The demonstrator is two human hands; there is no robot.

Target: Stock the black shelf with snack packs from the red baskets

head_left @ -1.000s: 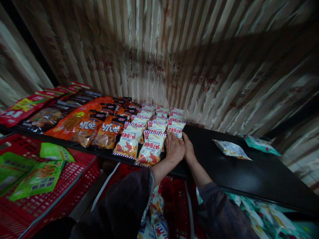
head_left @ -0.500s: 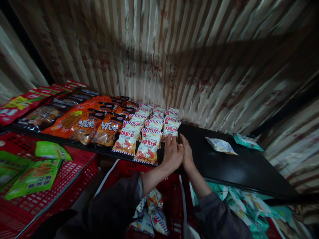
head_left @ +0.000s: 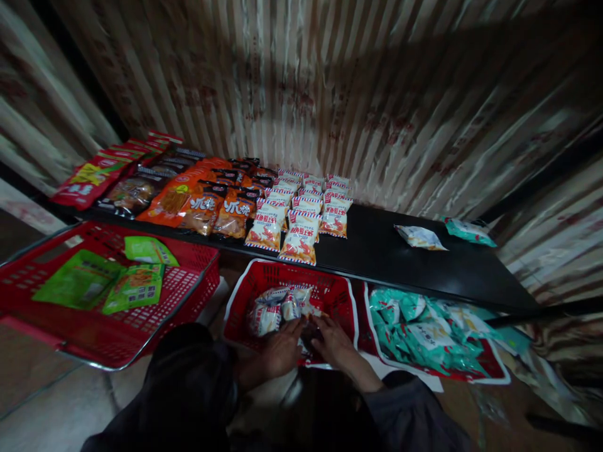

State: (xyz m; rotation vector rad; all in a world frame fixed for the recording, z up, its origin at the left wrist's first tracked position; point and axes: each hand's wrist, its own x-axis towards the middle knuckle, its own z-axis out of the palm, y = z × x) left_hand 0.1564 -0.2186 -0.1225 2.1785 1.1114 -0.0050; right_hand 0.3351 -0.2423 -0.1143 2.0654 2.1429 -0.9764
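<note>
Both my hands are at the near side of the middle red basket [head_left: 351, 301]. In it lie several white, orange and blue-striped snack bags [head_left: 266, 319]. My left hand [head_left: 281, 350] is open beside these bags, its fingers stretched forward. My right hand [head_left: 335, 342] is open a little to the right, fingers reaching over the basket. Dim light hides whether the fingertips touch a bag. More of the same snack bags [head_left: 300, 235] lie in rows on the black shelf [head_left: 372, 251].
Orange snack bags [head_left: 235, 210] and red snack bags [head_left: 97, 179] lie farther left on the shelf. A white bag [head_left: 419, 237] and a teal bag [head_left: 468, 231] lie at its right. A left red basket [head_left: 188, 307] holds green packets; a right red basket [head_left: 499, 370] holds teal bags.
Both hands have left the front of the right-hand row on the shelf and come down to the middle basket. The view has tilted down, showing more of the baskets.
</note>
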